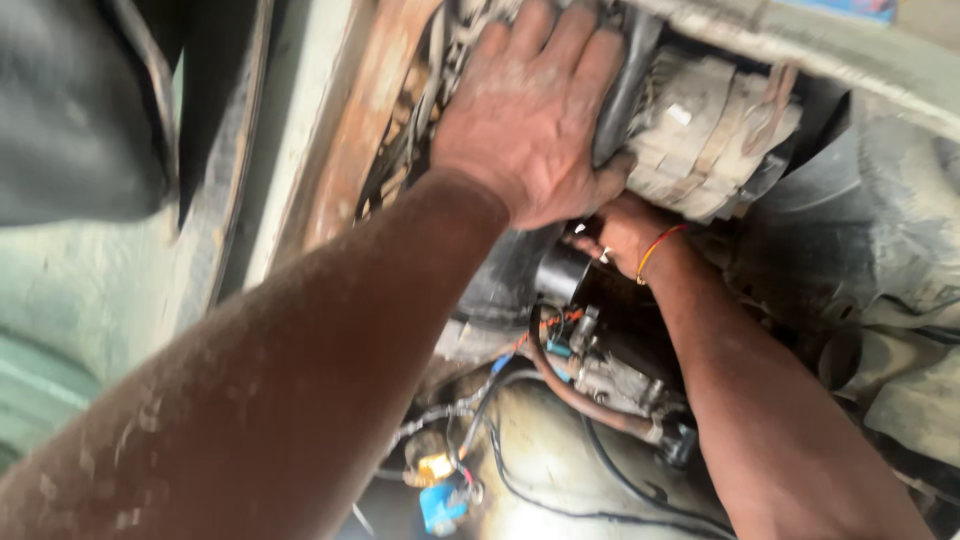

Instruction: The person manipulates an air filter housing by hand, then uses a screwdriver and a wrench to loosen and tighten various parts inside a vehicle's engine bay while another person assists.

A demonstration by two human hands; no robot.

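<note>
Two bare hands are working inside a dusty engine bay. The left hand (pixel 530 110) is lying flat with its fingers spread wide and pressed against a dark rubber hose (pixel 622 90), its thumb hooking down around the edge of the alternator (pixel 710 135). That alternator, a grimy ribbed metal body, is sitting just to the right of the left hand and touching it.

The right hand (pixel 618 232) is reaching in from below, directly under the left hand's thumb. Its fingers are tucking out of sight beneath the alternator, so whether they are gripping anything cannot be told. A red and yellow thread band (pixel 657 247) is circling the right wrist.

Just below the right hand a black cylindrical part (pixel 562 270) is standing, and beneath that a brownish hose (pixel 575 385) is curving down toward a metal fitting (pixel 625 385). Farther down, between the two forearms, thin black wires (pixel 560 505) are trailing across a pale surface, with a yellow connector (pixel 436 466) and a blue connector (pixel 440 507) hanging near the left forearm.

To the left of the left hand a rusty metal rail (pixel 365 110) is running upward beside a bundle of cables (pixel 425 100).
</note>
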